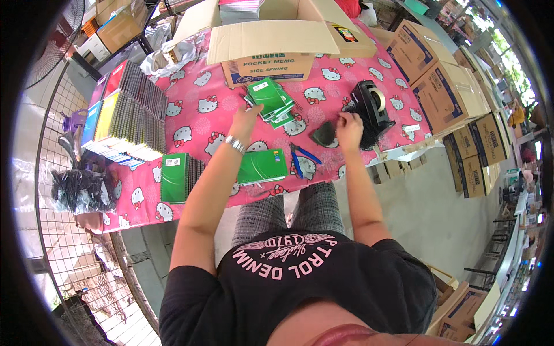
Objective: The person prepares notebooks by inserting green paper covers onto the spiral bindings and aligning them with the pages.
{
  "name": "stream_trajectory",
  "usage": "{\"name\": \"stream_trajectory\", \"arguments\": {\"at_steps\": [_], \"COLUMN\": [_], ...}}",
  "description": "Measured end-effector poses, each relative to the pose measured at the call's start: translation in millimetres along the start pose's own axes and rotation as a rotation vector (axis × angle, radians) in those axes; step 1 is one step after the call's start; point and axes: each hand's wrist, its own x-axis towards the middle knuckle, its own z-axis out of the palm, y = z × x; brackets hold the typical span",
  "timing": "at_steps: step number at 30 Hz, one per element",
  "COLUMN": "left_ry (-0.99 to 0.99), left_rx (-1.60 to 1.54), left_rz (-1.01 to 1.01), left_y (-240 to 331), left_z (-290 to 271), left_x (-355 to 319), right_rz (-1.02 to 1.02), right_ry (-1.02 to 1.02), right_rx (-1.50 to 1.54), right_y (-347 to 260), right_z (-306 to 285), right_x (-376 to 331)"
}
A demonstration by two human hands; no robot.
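Note:
My left hand (246,122) is at the near left corner of a loose pile of small green spiral notebooks (266,95), its fingers closed on the edge of one. My right hand (350,132) has its fingers curled together beside a heap of thin black binding wires (372,136); whatever they pinch is too small to make out. A dark green, rounded pad-like piece (324,135) lies just left of that hand. Behind it stands a black tape dispenser (372,106) with a roll. Blue-handled pliers (303,160) and a green notebook stack (263,166) lie nearer me.
The table has a pink cartoon-cat cloth (202,124). An open carton (265,66) stands at its far side. Tall stacks of spiral notebooks (130,112) are at the left, with more green notebooks (176,177) in front. Closed cartons (441,95) are piled beyond the right edge.

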Motion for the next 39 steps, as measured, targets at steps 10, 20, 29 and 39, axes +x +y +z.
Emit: {"name": "stream_trajectory", "arguments": {"at_steps": [10, 20, 29, 39], "left_ry": [-0.295, -0.502, -0.014, 0.008], "left_rx": [1.154, 1.142, 0.909, 0.782], "left_rz": [1.109, 0.934, 1.091, 1.111], "left_y": [-56.9, -31.2, -28.0, -30.0], "left_z": [-39.5, -55.6, -31.3, -27.3], "left_x": [-147.8, -142.5, -140.8, -140.0], "right_rz": [0.033, 0.083, -0.061, -0.148], "right_ry": [-0.407, -0.597, -0.611, -0.418], "right_rx": [-0.132, 0.624, 0.796, 0.728], "right_y": [40.2, -73.6, -132.9, -137.2], "right_z": [-23.2, -80.7, -81.0, -82.7], "right_x": [-21.1, -24.2, -49.1, -54.8]}}
